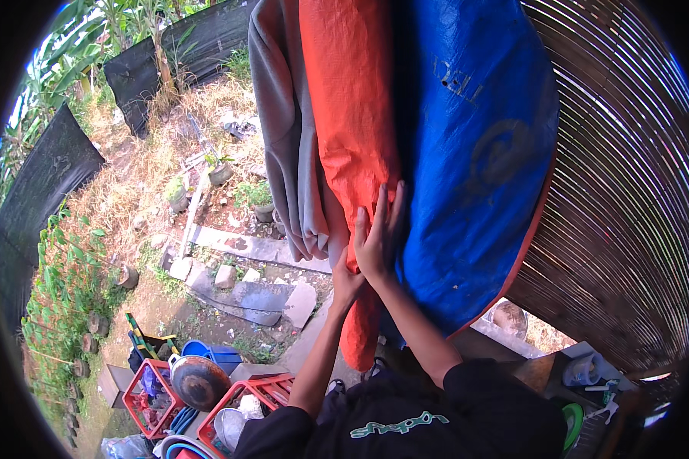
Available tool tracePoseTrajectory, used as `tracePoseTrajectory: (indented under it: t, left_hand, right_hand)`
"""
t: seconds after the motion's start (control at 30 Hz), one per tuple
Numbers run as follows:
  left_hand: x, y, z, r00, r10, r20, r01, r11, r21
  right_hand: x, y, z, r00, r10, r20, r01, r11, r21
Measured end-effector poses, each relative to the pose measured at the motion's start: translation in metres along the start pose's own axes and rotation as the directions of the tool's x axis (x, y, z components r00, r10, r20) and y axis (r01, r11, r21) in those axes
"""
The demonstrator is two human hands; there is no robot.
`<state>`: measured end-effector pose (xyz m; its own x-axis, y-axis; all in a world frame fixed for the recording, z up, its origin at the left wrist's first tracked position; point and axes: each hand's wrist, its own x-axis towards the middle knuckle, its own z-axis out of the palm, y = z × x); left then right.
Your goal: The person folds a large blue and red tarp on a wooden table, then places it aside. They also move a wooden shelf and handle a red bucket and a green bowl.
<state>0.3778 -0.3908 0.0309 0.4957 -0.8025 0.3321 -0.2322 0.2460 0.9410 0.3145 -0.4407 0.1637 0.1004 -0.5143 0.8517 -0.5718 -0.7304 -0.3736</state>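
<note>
An orange tarpaulin (350, 86) hangs in a long fold in front of me, narrowing where my hands meet it. My left hand (345, 280) is closed around the narrowed part, its fingers partly hidden behind the fold. My right hand (376, 246) lies against the orange surface just above, fingers extended and spread. Below both hands, a loose orange end (360, 338) dangles near my feet. To the right hangs a broad blue tarpaulin sheet (471, 189) with an orange edge and faded markings. A grey cloth (290, 126) hangs on the left, beside the orange fold.
A slatted bamboo wall (614, 189) rises at right. Lower left are red plastic crates (149, 416), a blackened pan (200, 383) and a blue tub (224, 357). Broken slabs (264, 301) lie on the ground. Dark netting (51, 172) borders the plants.
</note>
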Motion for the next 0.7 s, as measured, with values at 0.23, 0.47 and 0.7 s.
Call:
tracePoseTrajectory:
  t: [0.23, 0.47, 0.7]
  left_hand:
    - [-0.015, 0.017, -0.021, 0.986, -0.01, 0.165, 0.032, 0.991, -0.132]
    - [-0.015, -0.008, -0.02, 0.967, 0.246, 0.068, -0.239, 0.966, -0.096]
    - [-0.016, -0.005, -0.03, 0.975, 0.154, 0.158, -0.113, 0.963, -0.243]
  right_hand:
    - [-0.005, -0.03, -0.017, 0.999, 0.025, -0.031, -0.025, 1.0, -0.017]
    - [-0.015, -0.06, -0.032, 0.999, 0.046, 0.018, -0.043, 0.985, -0.17]
    - [-0.028, -0.057, -0.035, 0.993, 0.121, 0.007, -0.119, 0.988, -0.1]
